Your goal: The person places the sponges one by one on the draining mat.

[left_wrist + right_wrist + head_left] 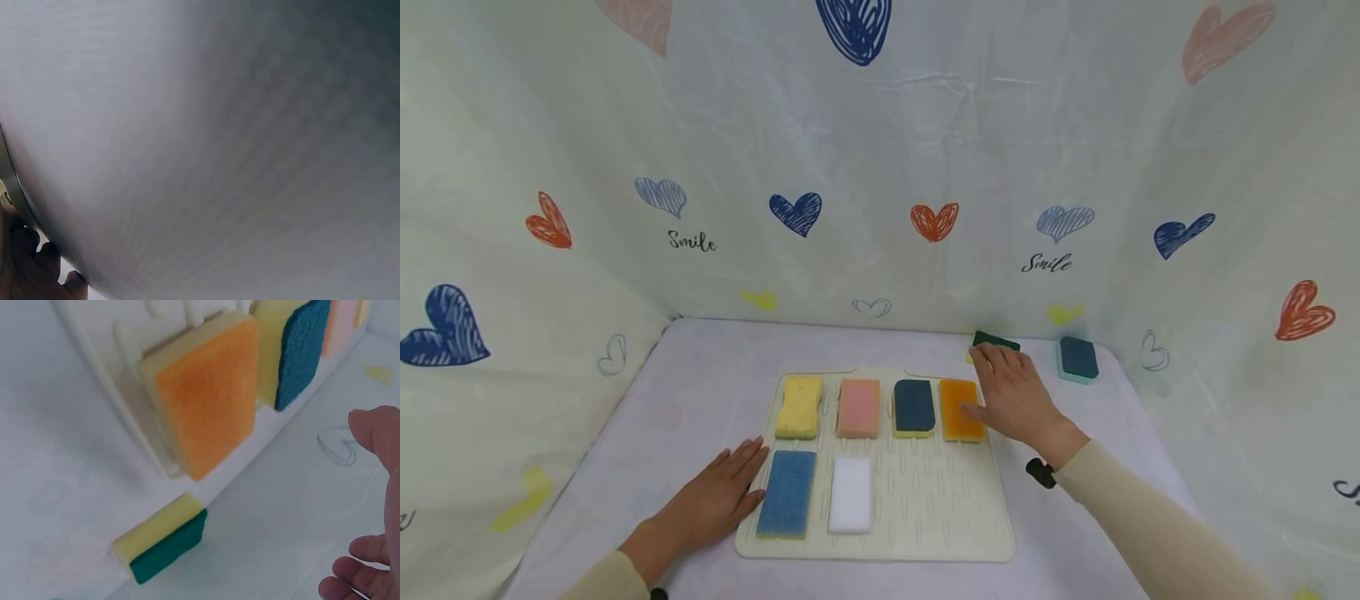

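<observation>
Right hand [1018, 400]: right of centre in the frame. Fingers spread, thumb set apart, nothing pinched; in the right wrist view a gap shows between them and the green sponge [997, 340].

Left hand [715, 500]: lower left, palm down, fingers roughly straight, at the tray's left edge. Whether it touches the tray cannot be told; the left wrist view is mostly blurred.

Green sponge: upper right, off the tray, on the worktop [692, 392] near its far edge; green face and yellow body.

Orange sponge [958, 408]: upper right corner of the tray [940, 508], just below the right thumb in the head view.

Remaining tray items, upper row, right to left: dark blue sponge [913, 408], pink sponge [859, 408], yellow sponge [799, 408]. Lower row: white sponge [850, 496], blue sponge [786, 494]. Lower right of tray: bare.

Teal sponge [1078, 358]: far right of the worktop.

Handling notes, by judgement: the step in hand appears to be a reach for the green sponge. Best taken lightly across its two long sides, foam being prone to squash. Thumb to be kept high, lest it drag the orange sponge askew. Left hand best kept steady, without pushing the tray.
</observation>
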Demonstrator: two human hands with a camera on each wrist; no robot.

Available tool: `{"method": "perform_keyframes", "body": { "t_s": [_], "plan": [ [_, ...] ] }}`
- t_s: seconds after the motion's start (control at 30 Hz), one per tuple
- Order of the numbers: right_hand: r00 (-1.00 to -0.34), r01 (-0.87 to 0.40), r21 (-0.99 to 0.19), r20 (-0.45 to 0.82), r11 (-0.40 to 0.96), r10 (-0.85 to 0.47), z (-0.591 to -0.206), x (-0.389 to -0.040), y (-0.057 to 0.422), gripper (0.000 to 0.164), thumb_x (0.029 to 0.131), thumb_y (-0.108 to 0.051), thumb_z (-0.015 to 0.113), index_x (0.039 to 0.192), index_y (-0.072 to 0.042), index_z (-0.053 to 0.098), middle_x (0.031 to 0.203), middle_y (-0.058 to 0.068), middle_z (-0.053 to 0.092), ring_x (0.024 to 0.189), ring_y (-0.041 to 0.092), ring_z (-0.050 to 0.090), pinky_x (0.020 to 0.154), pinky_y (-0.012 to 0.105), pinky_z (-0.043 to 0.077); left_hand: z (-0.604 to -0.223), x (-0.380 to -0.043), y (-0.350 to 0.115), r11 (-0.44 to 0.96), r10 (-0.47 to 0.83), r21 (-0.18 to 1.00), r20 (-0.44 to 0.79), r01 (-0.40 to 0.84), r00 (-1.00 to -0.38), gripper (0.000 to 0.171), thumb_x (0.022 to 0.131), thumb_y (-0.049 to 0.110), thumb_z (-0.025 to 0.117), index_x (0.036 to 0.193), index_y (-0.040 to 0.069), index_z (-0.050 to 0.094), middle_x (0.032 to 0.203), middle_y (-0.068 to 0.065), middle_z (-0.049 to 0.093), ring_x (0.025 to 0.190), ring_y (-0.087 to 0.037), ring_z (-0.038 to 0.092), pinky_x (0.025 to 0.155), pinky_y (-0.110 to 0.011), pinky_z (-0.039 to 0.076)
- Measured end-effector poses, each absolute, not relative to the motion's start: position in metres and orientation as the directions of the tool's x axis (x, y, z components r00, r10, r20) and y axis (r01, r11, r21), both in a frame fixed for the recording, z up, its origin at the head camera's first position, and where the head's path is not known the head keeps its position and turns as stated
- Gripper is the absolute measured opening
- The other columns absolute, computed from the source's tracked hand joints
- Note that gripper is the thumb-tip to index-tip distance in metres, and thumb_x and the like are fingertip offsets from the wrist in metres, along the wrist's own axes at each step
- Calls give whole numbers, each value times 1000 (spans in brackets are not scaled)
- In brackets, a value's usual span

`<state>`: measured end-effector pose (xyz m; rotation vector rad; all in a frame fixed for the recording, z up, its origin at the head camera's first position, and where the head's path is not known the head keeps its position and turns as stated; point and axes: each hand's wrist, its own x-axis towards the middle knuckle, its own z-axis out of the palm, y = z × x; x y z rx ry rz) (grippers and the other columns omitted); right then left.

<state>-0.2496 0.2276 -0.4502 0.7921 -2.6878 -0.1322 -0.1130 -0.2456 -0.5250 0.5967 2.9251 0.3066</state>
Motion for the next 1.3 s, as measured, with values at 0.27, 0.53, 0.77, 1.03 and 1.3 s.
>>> {"method": "perform_keyframes", "body": {
  "t_s": [0.27, 0.53, 0.77, 1.03, 1.3],
  "plan": [
    [-831, -437, 170, 301, 884, -468, -452, -275, 252, 89, 87, -47, 86, 146, 8, 47, 145, 27, 54, 129, 45, 54, 107, 63, 50, -527, -109, -250, 903, 390, 237, -97, 359, -916, 66, 109, 41, 56, 160, 1, 42, 167, -18, 40, 154, -40, 39, 124, -61, 34],
    [-821, -492, 256, 183, 832, -541, -467, -301, 256, 76, 91, -35, 83, 149, 3, 51, 149, 22, 54, 135, 41, 52, 112, 62, 47, -528, -109, -251, 908, 376, 240, -109, 343, -920, 67, 110, 44, 54, 161, 2, 41, 168, -17, 39, 156, -38, 37, 125, -60, 33],
    [-797, -555, 317, 63, 769, -600, -484, -326, 252, 56, 100, -22, 72, 148, -1, 54, 149, 18, 55, 136, 38, 51, 114, 61, 46, -531, -109, -251, 901, 396, 223, -73, 372, -915, 67, 110, 43, 55, 160, 2, 42, 168, -17, 40, 154, -38, 39, 124, -60, 35],
    [-798, -565, 382, -29, 732, -601, -494, -341, 252, 47, 107, -20, 64, 151, -8, 55, 155, 12, 55, 142, 37, 49, 117, 64, 42, -529, -110, -249, 896, 409, 210, -54, 391, -911, 66, 110, 43, 54, 160, 1, 42, 167, -17, 40, 154, -37, 41, 123, -59, 36],
    [-792, -573, 419, -62, 704, -608, -500, -342, 255, 44, 105, -20, 66, 147, -7, 60, 153, 12, 57, 143, 37, 48, 116, 64, 43, -529, -112, -249, 902, 403, 201, -69, 383, -913, 67, 110, 45, 53, 161, 2, 41, 168, -16, 39, 155, -36, 39, 124, -58, 35]
  ]
}}
